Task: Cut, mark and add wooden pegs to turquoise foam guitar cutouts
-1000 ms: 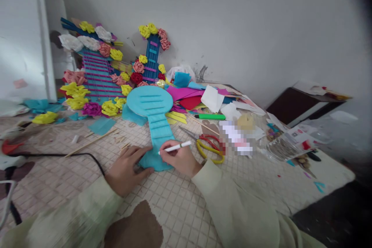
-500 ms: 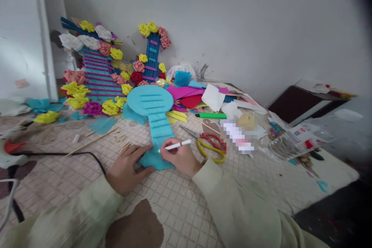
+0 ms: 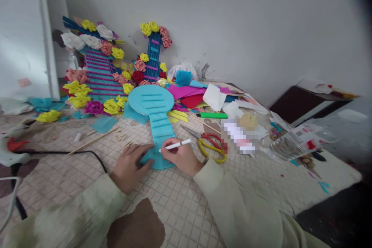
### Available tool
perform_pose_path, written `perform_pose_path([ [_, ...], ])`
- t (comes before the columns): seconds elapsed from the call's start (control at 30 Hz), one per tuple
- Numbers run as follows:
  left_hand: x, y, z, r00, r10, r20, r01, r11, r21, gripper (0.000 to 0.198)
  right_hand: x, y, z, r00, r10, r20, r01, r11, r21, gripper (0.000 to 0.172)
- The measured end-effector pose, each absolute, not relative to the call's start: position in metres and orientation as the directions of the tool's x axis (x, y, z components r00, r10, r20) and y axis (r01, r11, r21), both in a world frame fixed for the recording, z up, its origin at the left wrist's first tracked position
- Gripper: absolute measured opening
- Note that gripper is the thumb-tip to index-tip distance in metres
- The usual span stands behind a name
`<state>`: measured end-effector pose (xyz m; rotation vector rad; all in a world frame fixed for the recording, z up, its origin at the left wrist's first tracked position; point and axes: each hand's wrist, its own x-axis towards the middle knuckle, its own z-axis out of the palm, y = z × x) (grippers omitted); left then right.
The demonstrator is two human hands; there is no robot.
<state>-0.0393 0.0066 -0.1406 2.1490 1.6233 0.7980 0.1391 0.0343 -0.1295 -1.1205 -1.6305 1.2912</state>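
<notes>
A turquoise paper-covered shape (image 3: 151,100), round at the far end with a narrow ridged neck, lies flat on the table before me. Its near end widens between my hands. My right hand (image 3: 181,159) grips a white marker (image 3: 179,144), whose tip is at the lower part of the shape. Fingers apart, my left hand (image 3: 130,166) rests with its fingertips on the left edge of that near end. Just right of my right hand lie scissors with red handles (image 3: 213,139) and a yellow-handled tool (image 3: 212,154).
Decorated panels with paper flowers (image 3: 100,71) lean at the back left. Coloured paper scraps (image 3: 186,93) and a green cutter (image 3: 213,116) lie behind the scissors. A glue gun (image 3: 13,149) with a black cable sits left, a plastic bottle (image 3: 293,143) right. Thin sticks (image 3: 94,141) lie left.
The view has shifted very slightly. My right hand and the marker stay almost in place on the turquoise shape; the left thumb has lifted or shifted a little.
</notes>
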Motion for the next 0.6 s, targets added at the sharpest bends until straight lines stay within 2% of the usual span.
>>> perform_pose_path([
  [0.33, -0.0401, 0.0064, -0.1422, 0.204, 0.942, 0.266, 0.781, -0.321, 0.536, 0.036, 0.1393, 0.0337, -0.1293, -0.320, 0.947, -0.020, 0.118, 0.019, -0.993, 0.007],
  [0.6, -0.0388, 0.0055, -0.1406, 0.203, 0.947, 0.247, 0.781, -0.309, 0.543, 0.036, 0.1395, 0.0345, -0.1299, -0.332, 0.942, 0.036, 0.176, 0.099, -0.979, 0.004],
])
